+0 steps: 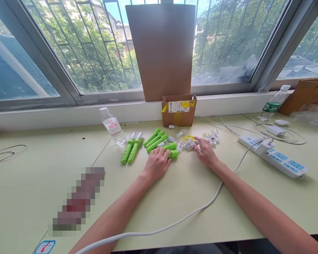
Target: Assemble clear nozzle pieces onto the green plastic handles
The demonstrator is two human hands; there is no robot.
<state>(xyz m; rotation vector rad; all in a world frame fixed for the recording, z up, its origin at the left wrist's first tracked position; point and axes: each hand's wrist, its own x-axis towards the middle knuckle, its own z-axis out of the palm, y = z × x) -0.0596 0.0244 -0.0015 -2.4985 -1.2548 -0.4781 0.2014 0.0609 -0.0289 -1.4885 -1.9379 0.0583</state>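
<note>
My left hand lies over a green threaded plastic tube, its fingers bent around it; part of the tube is hidden under them. Several more green tubes lie just beyond that hand. To their left are two green tubes with clear tops, side by side. My right hand is open, with its fingers apart and their tips at a small pile of white plastic pieces. Yellow rings and clear caps lie in and around this pile. More clear caps sit right of it.
A cardboard box stands at the back, before an upright cardboard sheet. Water bottles stand left and right. A power strip lies on the right. Its white cable crosses the front and passes near my right forearm.
</note>
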